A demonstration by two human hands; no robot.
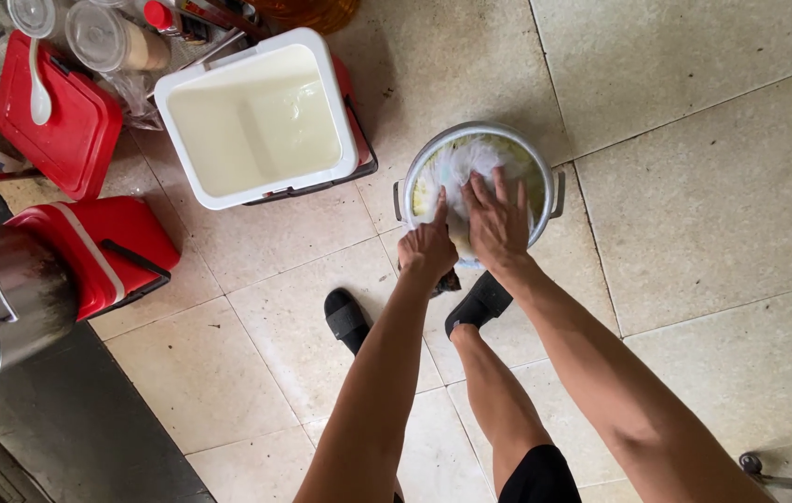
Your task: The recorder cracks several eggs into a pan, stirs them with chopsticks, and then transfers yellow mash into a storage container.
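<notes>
Head view puts you standing over a metal pot [535, 154] on the tiled floor [712, 186], both arms reaching down into it. Your right hand [498, 219] lies flat with its 5 fingers spread, palm pressed onto the white cloth [456, 163] that covers the pot's mouth. Your left hand [428, 244] sits just beside it at the near rim, mostly curled, with the index finger stretched out onto the cloth; whether the other fingers pinch the cloth edge you cannot tell from here. The 2 hands are almost touching. The cloth looks wet and thin, with something pale yellow showing through it. The pot has 2 side handles and stands right in front of your feet, which wear black slippers [347, 319].

To the left of the pot, well apart from your hands, an open white cooler [256, 116] holds a pale liquid. Its red lid [56, 116] lies further left with a white spoon [38, 88] on top. A second, red cooler [102, 251] rests on its side below that, and a large steel pot [0, 303] sits at the left edge. Lidded plastic tubs [112, 39] stand behind the lid.
</notes>
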